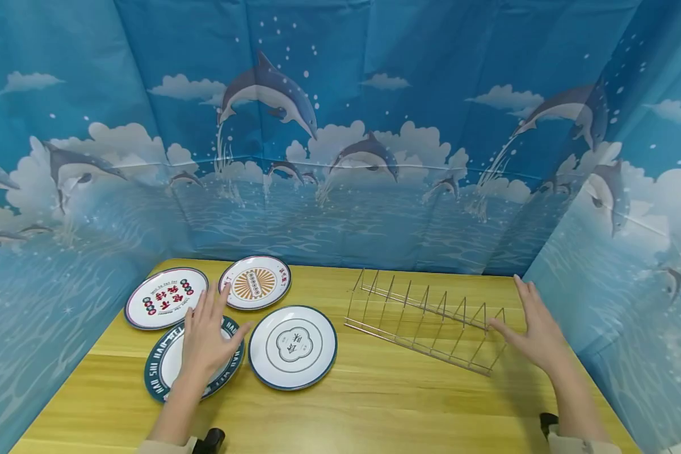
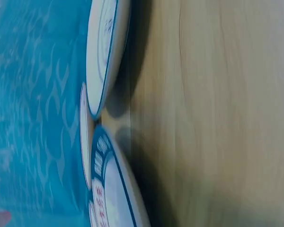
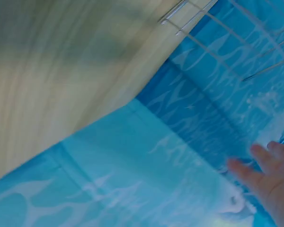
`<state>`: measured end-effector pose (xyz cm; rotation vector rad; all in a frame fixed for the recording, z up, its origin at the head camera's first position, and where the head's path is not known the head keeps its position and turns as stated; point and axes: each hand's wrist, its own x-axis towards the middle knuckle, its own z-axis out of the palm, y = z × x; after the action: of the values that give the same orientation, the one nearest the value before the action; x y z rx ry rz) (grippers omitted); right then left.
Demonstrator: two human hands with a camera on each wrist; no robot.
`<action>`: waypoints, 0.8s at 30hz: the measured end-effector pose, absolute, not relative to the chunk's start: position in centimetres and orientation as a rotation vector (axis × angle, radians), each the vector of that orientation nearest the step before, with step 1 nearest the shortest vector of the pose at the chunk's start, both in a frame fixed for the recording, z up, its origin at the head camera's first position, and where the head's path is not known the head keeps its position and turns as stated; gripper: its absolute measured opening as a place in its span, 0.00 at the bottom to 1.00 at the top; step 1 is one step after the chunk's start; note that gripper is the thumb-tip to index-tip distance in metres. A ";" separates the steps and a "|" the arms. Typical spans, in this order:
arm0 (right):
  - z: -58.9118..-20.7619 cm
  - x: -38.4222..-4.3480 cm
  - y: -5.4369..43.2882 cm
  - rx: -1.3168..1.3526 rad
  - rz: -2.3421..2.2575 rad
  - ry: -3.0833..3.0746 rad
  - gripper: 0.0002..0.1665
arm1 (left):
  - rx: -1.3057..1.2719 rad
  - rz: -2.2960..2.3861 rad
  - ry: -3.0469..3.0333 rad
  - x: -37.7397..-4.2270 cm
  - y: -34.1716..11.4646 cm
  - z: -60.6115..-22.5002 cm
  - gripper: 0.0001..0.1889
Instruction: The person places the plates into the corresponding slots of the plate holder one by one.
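Note:
My left hand hovers with spread fingers over the dark-green-rimmed plate and covers part of it. Behind it lies a white plate with red characters. A plate with an orange sunburst is just past the fingertips, and a white plate with a flower-shaped emblem lies to the right. On the other side, my right hand is raised beside the right end of a metal wire rack, thumb apart from the fingers. In the right wrist view, blurred fingers appear near the rack.
The yellow wood-grain table carries all the plates and the rack. A blue curtain printed with dolphins stands along the back and both sides. Black wrist straps show at the lower edge.

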<state>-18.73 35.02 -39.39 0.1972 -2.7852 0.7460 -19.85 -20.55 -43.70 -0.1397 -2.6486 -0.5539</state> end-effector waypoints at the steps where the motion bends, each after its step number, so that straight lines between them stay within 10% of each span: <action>1: -39.4 -18.7 35.3 0.207 0.835 -2.759 0.55 | -0.112 -0.644 -2.615 -19.7 -21.0 -43.6 0.46; 24: -43.9 -18.8 38.7 0.301 1.930 -2.576 0.43 | -0.098 -1.968 -2.047 -15.3 -33.6 -48.1 0.42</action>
<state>-18.81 38.75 -43.88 0.3014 -2.5758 1.9304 -15.33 -33.63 -48.13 -0.0981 -2.0474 -1.9676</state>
